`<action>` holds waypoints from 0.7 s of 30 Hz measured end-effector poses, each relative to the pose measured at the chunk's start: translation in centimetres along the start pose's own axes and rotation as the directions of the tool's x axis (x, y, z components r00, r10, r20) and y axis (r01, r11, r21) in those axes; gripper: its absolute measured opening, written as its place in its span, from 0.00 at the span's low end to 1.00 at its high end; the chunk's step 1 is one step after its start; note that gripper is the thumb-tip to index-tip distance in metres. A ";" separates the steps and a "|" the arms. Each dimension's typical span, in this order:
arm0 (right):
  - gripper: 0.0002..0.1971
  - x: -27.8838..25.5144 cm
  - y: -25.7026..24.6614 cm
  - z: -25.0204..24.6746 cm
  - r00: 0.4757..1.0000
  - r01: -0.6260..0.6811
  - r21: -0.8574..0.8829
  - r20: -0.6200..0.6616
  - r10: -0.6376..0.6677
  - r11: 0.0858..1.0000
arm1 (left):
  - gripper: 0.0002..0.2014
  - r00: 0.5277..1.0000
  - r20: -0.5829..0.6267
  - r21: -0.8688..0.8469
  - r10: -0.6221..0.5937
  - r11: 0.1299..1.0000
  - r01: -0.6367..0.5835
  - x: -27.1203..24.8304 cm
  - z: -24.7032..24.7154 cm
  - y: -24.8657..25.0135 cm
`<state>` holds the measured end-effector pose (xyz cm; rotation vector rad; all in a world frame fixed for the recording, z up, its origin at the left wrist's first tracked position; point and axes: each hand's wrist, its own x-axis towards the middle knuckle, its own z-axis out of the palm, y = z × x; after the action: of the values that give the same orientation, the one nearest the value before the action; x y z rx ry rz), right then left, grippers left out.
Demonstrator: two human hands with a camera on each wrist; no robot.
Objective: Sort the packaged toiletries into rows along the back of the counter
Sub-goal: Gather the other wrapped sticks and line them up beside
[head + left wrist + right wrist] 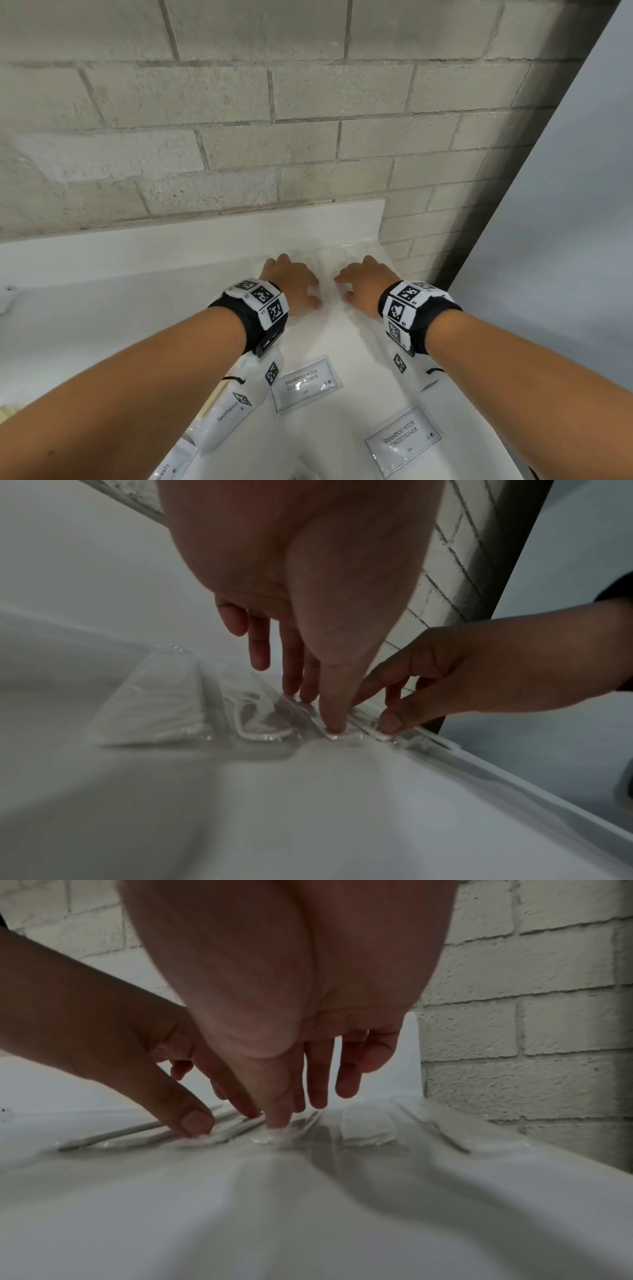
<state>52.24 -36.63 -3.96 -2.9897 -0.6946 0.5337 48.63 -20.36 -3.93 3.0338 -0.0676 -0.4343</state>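
At the back of the white surface (144,260), against the upstand, the left hand (291,286) and right hand (364,284) press straightened fingertips onto clear-wrapped packets (253,718), holding nothing. Shampoo sachets (306,383) and toothpaste tubes (229,411) wait nearer. Slick wrappers could slide and overlap under uneven pressure, skewing the row.

Hands: my left hand (291,284) and right hand (363,284) on clear packets (327,263), far counter (102,308).
Near: two shampoo sachets (306,383).
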 end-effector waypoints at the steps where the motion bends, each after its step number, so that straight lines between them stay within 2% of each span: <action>1: 0.24 -0.1 -0.1 -0.1 1.000 0.009 -0.031 0.011 -0.009 0.999 | 0.26 1.000 -0.004 0.001 0.003 1.000 -0.003 -0.1 0.0 0.1; 10: 0.21 -0.4 -0.5 -0.3 0.999 0.036 -0.113 0.011 -0.035 0.993 | 0.25 1.000 -0.022 -0.014 0.006 1.000 -0.006 -0.4 -0.2 0.3; 21: 0.23 0.0 -0.5 -0.2 1.000 0.006 -0.053 0.019 -0.005 0.999 | 0.24 1.000 -0.030 -0.018 -0.008 1.000 0.007 -0.4 -0.5 0.7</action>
<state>52.07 -36.23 -3.71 -3.0347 -0.7301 0.5520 48.35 -21.00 -3.31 3.0230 -0.0507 -0.3875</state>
